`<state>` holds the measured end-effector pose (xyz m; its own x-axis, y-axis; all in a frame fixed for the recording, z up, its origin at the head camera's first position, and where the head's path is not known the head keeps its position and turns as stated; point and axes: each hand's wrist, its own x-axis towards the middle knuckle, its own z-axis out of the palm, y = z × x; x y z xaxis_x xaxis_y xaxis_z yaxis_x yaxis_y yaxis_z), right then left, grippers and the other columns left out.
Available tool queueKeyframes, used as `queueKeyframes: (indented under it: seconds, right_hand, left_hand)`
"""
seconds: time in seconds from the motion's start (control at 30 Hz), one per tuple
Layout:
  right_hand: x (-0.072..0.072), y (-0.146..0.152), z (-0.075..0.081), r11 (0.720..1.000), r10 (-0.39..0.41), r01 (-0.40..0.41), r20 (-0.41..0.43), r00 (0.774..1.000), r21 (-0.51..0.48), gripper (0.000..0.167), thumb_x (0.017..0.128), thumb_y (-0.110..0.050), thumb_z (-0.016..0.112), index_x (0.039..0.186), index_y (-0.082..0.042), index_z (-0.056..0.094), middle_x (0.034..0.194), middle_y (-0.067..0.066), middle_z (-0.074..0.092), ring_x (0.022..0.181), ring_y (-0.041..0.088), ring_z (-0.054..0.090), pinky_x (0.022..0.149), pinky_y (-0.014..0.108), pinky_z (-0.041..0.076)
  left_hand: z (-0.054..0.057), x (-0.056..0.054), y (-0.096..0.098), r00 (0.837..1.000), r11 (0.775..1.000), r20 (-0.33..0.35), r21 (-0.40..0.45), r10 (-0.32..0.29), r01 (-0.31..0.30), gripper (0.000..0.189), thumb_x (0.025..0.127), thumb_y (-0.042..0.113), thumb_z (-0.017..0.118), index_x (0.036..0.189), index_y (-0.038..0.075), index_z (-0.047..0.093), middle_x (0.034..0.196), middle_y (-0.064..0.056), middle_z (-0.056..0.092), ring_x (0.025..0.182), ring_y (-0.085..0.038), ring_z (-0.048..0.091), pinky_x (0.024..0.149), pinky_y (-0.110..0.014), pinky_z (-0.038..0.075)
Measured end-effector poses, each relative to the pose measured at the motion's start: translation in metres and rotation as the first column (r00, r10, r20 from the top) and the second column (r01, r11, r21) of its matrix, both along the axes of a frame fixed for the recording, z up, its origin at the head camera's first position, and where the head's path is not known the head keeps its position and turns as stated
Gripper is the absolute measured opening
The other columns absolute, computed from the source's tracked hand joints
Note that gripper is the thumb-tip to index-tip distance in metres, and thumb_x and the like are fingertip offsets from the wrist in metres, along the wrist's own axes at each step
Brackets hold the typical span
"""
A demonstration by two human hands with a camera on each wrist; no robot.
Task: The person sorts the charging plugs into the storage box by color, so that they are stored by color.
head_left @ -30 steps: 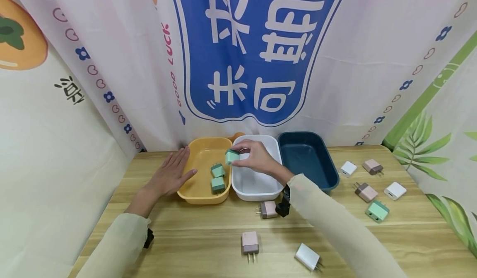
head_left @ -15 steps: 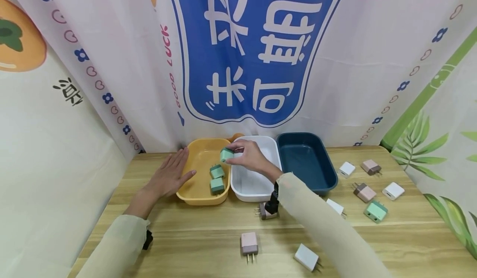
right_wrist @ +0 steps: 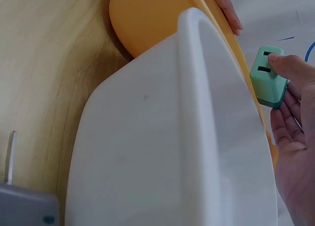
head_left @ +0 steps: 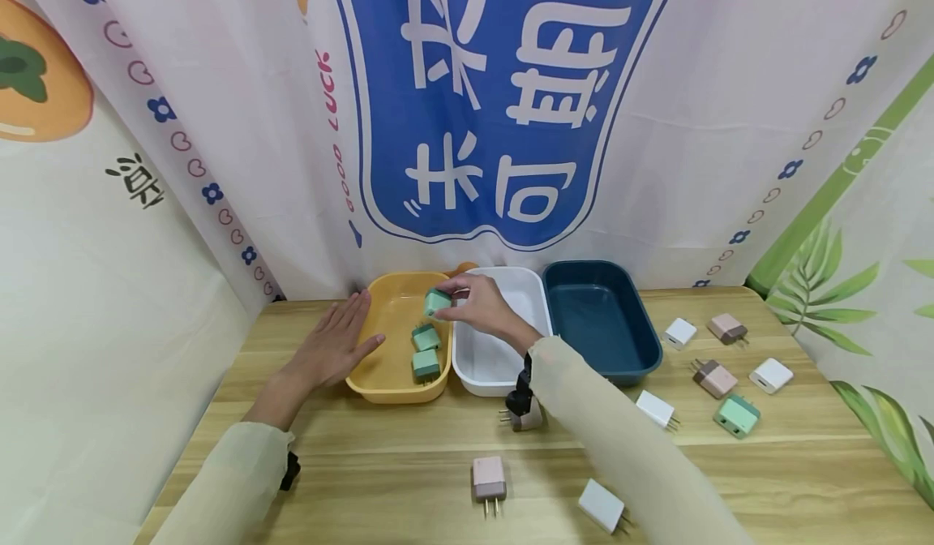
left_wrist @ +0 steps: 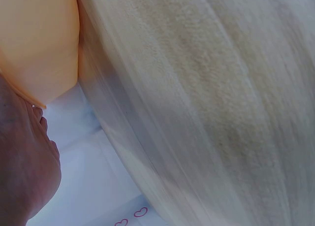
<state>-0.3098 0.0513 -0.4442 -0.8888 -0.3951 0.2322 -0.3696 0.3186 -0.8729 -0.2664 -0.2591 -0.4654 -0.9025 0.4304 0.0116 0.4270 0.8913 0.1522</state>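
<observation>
My right hand (head_left: 481, 306) pinches a green USB charger (head_left: 437, 302) between thumb and fingers, over the right side of the yellow tray (head_left: 397, 395). In the right wrist view the charger (right_wrist: 268, 78) shows two USB ports, with the thumb pressed beside them. Two more green chargers (head_left: 426, 336) lie inside the yellow tray, one in front of the other. My left hand (head_left: 332, 341) rests with straight, spread fingers along the tray's left edge; in the left wrist view this hand (left_wrist: 27, 157) is beside the yellow wall.
Right of the yellow tray stand a white tray (head_left: 485, 387) and a dark blue tray (head_left: 601, 318). Pink chargers (head_left: 489, 478), white chargers (head_left: 601, 504) and one green charger (head_left: 737, 415) are scattered on the wooden table (head_left: 365, 480). A printed curtain (head_left: 292, 123) hangs behind.
My right hand has moved left with the green charger, from the border between the yellow and white trays to over the yellow one. The left hand has stayed in place.
</observation>
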Motion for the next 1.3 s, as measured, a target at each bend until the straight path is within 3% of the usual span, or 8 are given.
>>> queueKeyframes:
  seconds: [0.5, 0.63, 0.93, 1.3]
  right_hand:
    - [-0.007, -0.002, -0.010, 0.996, -0.043, 0.041, 0.017, 0.999, 0.073, 0.048, 0.083, -0.014, 0.092, 0.128, -0.006, 0.076, 0.120, 0.006, 0.076, 0.108, 0.020, 0.070, 0.098, 0.032, 0.060]
    - [-0.008, -0.002, -0.010, 0.997, -0.045, 0.044, 0.011, 0.999, 0.070, 0.050, 0.084, -0.013, 0.091, 0.130, -0.002, 0.074, 0.124, 0.008, 0.075, 0.112, 0.025, 0.070, 0.099, 0.031, 0.059]
    - [-0.005, 0.002, -0.006, 0.993, -0.078, 0.075, 0.033, 0.996, 0.091, 0.050, 0.087, -0.013, 0.089, 0.133, -0.004, 0.072, 0.130, 0.009, 0.074, 0.119, 0.028, 0.068, 0.103, 0.037, 0.058]
    - [0.001, 0.011, 0.005, 0.996, -0.030, 0.026, 0.039, 0.999, 0.090, 0.051, 0.088, -0.017, 0.089, 0.134, -0.004, 0.071, 0.130, 0.010, 0.073, 0.120, 0.026, 0.068, 0.105, 0.036, 0.057]
  left_hand:
    - [-0.002, 0.000, 0.001, 1.000, 1.000, 0.011, 0.004, 0.003, -0.003, 0.086, 0.113, 0.058, 0.030, 0.168, -0.001, 0.000, 0.177, -0.020, 0.002, 0.164, -0.038, 0.002, 0.132, -0.058, 0.004]
    - [-0.002, -0.001, 0.000, 1.000, 1.000, 0.008, -0.001, 0.004, -0.004, 0.086, 0.113, 0.059, 0.029, 0.168, -0.001, 0.000, 0.177, -0.020, 0.003, 0.164, -0.038, 0.003, 0.132, -0.058, 0.004]
    - [-0.002, 0.000, 0.000, 1.000, 1.000, 0.005, 0.002, 0.006, -0.006, 0.086, 0.113, 0.058, 0.030, 0.168, -0.001, 0.001, 0.177, -0.021, 0.004, 0.164, -0.039, 0.005, 0.132, -0.058, 0.006]
    - [-0.002, -0.001, 0.000, 1.000, 1.000, 0.005, 0.007, 0.010, -0.010, 0.087, 0.112, 0.060, 0.029, 0.168, -0.001, 0.000, 0.177, -0.021, 0.004, 0.164, -0.040, 0.005, 0.132, -0.058, 0.003]
